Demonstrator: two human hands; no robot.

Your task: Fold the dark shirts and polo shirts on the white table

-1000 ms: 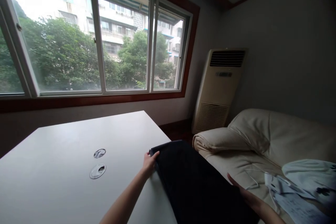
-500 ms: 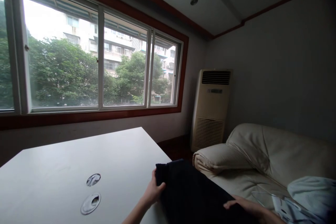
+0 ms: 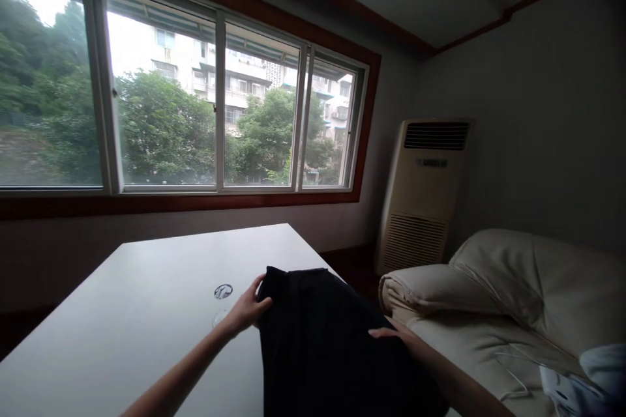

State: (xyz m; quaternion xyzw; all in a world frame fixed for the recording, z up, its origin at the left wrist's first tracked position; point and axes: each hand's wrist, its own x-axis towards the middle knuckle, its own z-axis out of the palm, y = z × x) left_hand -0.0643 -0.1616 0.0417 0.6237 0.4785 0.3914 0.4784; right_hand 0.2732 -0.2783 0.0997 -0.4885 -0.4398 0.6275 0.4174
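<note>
A black garment (image 3: 327, 339), its exact kind unclear, hangs spread out over the near right side of the white table (image 3: 161, 287). My left hand (image 3: 248, 306) grips its upper left corner, with the thumb in front and the fingers behind. On the garment's right edge, my right hand (image 3: 398, 333) is closed, the thumb lying over the cloth and the other fingers hidden behind it. The lower part of the garment runs out of view at the bottom.
A cream sofa (image 3: 489, 319) stands to the right, with a white cable (image 3: 516, 384) and pale cloth (image 3: 606, 365) on it. Behind it is a tall air conditioner (image 3: 423, 189). Round cable grommets (image 3: 223, 291) are set in the tabletop. Windows line the far wall.
My view has turned left. Both hands have carried the black garment up and leftward in the picture, further over the table, and more of its front shows. Both grips are kept.
</note>
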